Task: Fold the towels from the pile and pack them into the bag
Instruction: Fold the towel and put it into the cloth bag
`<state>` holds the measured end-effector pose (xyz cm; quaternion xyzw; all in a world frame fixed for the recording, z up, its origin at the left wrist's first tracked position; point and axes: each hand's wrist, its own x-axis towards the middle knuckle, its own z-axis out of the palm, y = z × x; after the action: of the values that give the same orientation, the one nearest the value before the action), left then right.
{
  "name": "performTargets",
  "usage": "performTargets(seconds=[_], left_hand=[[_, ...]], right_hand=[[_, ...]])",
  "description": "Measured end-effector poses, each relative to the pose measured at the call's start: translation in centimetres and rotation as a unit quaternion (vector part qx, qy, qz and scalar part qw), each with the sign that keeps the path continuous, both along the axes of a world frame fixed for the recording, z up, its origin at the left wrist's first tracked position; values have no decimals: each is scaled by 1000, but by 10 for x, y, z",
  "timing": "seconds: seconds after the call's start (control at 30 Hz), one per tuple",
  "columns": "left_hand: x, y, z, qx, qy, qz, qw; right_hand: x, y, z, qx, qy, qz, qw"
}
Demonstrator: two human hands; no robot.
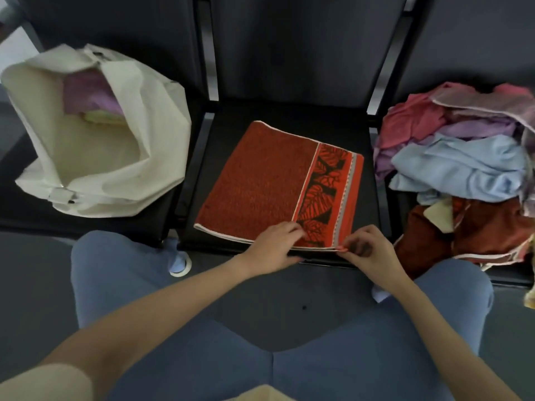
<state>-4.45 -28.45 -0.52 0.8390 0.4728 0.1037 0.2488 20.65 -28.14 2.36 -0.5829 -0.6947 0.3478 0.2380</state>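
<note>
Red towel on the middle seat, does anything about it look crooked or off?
Slightly. The red towel lies turned at an angle to the seat, so its edges don't run square with the seat's. Otherwise it is flat and its layers look even. The left hand and right hand grip its near edge.

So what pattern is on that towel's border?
Black leaves on orange-red, on the red towel in the head view.
</note>
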Motion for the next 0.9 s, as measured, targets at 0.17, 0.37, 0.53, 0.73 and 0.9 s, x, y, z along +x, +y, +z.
performTargets(seconds=[0.17,0.37,0.53,0.73,0.9], left_hand=[[47,17,-1,-10,-31,30,999],[44,24,2,-15,-70,39,997],[39,29,21,-49,-73,78,993],[37,33,40,-251,-111,167,947],[43,29,54,-425,-186,195,864]], right_hand=[[9,20,7,-118,58,56,990],[12,98,-1,-167,42,-76,982],[14,184,-59,-113,-28,-260,959],[-12,200,-50,-109,-94,-281,949],[-2,180,-28,-53,31,-334,940]])
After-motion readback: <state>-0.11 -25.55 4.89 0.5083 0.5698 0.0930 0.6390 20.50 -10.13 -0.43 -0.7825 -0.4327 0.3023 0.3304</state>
